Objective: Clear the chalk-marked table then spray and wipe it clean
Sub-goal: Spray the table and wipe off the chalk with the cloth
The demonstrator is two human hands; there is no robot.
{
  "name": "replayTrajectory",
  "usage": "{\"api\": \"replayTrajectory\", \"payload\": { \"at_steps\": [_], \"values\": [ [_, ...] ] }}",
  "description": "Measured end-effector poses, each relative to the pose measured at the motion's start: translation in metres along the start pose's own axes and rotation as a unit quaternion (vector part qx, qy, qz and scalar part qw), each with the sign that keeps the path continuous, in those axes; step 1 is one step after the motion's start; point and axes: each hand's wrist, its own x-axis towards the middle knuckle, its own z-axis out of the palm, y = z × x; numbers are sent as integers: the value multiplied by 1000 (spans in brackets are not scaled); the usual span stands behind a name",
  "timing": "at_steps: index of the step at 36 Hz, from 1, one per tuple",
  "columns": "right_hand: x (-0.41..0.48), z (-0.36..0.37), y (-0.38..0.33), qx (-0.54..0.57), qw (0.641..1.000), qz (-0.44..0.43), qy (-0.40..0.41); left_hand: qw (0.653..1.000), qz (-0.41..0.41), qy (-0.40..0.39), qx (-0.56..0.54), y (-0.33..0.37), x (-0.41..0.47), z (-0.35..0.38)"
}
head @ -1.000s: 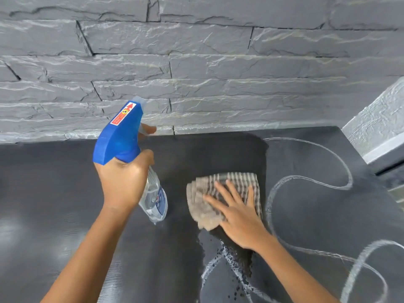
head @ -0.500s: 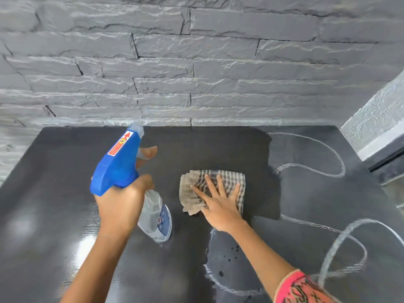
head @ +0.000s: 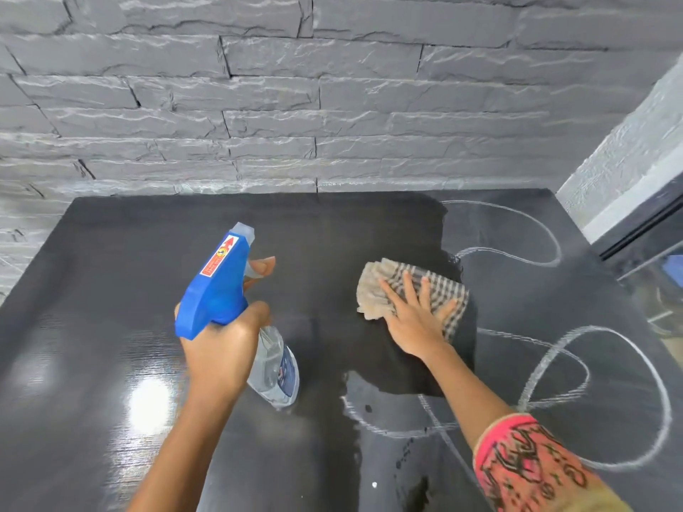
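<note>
A dark table (head: 111,290) fills the view, its left and middle parts wiped dark. White looping chalk lines (head: 554,349) remain on its right side. My left hand (head: 221,345) grips a clear spray bottle with a blue trigger head (head: 218,286), held tilted above the table, one finger on the trigger. My right hand (head: 414,315) lies flat with spread fingers on a folded checked cloth (head: 377,290), pressing it to the table right of centre, at the edge of the wiped patch.
A grey stone-brick wall (head: 332,105) runs along the table's far edge. A paler textured wall (head: 628,160) and a dark ledge stand at the right. Wet droplets speckle the table near the front (head: 406,456).
My right hand slid the cloth left across the table and then back to the right, widening the wiped patch. The spray bottle stays held up in my left hand.
</note>
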Motion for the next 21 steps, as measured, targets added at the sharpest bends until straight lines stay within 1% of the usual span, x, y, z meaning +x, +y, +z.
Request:
{"api": "replayTrajectory", "payload": {
  "at_steps": [2, 5, 8, 10, 13, 16, 19, 21],
  "values": [
    [-10, 9, -17, -22, 999, -42, -4, 1000, -2, 2, 5, -1, -4, 2],
    [-43, 27, -26, -69, 988, -135, -6, 1000, 9, -7, 20, -3, -6, 5],
    [-92, 40, -19, -100, 973, -206, 4, 999, 23, -20, 41, -5, -7, 8],
    [-120, 50, 0, -116, 967, -226, 12, 998, 31, -22, 46, -8, -7, 9],
    [-141, 49, 39, -115, 975, -189, 0, 998, 41, -24, 29, -9, -7, 10],
    [-120, 32, 64, -71, 991, -115, 16, 998, 50, -39, 4, -9, -7, 11],
    [-76, 14, 56, -39, 999, -15, 12, 997, 60, -38, -6, -12, -6, 13],
    [-51, 9, 35, -15, 1000, 20, 13, 997, 68, -36, -12, -11, -7, 13]
  ]
}}
